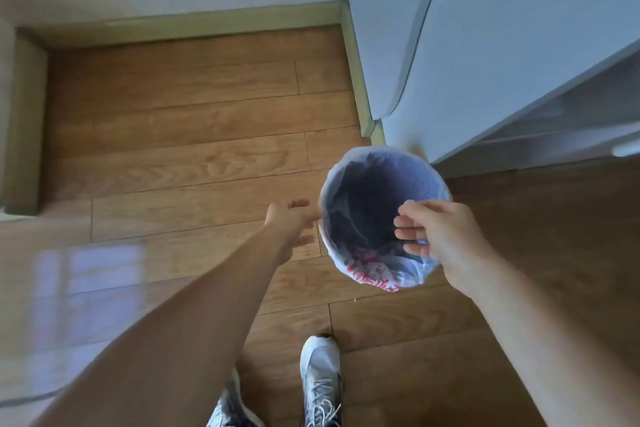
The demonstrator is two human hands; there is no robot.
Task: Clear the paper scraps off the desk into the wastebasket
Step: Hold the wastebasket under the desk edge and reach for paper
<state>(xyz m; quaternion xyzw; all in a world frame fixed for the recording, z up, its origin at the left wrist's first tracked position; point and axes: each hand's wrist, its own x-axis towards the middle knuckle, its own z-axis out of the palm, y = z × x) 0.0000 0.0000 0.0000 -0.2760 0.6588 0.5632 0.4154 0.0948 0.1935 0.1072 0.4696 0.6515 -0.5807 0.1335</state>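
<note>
Soft daylight – window glare on floor [173,156] lower left; motion blur, edges bowed.

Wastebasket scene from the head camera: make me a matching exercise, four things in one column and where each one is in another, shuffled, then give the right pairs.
Things:
1. wastebasket
2. left hand
3. right hand
4. shoe

Places:
A. over the basket's opening, fingers spread
B. at the bottom of the view, on the wooden floor
C. on the floor beside the white cabinet, lined with a plastic bag
D. just outside the basket's left rim

Pairs: 1-C, 2-D, 3-A, 4-B
</note>
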